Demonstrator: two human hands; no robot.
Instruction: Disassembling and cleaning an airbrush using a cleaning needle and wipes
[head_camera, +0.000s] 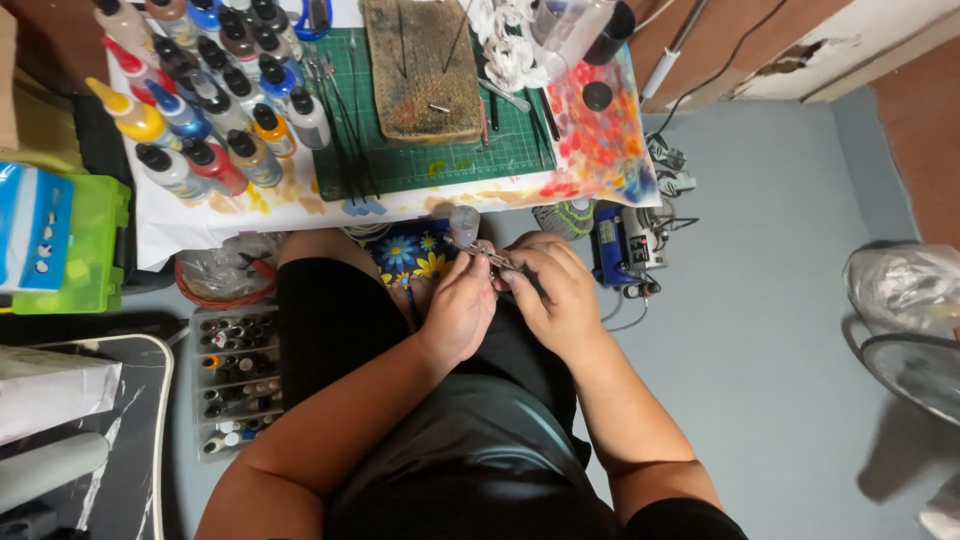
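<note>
Grey-blue floor, low worktable (200, 215) under paint-spotted white paper, seen from above over a seated lap. Just off the table's near edge, a slim metal tool (487, 256), tweezers or a fine pen by the look, pinched between both hands above the knees; beside its far tip a small clear capped vial (464, 224), exact contact too small to tell. Left hand (459, 305) closed, fingers curled round the tool's near end. Right hand (556, 293) closed too, fingertips bunched on the other end. Beneath, blue fabric with yellow flowers (412, 255). Farther out on the table, green cutting mat (440, 160) bearing a worn brown block (420, 70), rows of dropper paint bottles (200, 90) to the left, a stained palette sheet (600, 130) to the right. On the floor, a tray of small pots (238, 375) left, a small blue machine (612, 245) right. Likely trouble: a slipped pinch dropping the tool or vial into the lap or among the floor clutter, hard to find again; possibly a knocked vial spilling onto the fabric.
</note>
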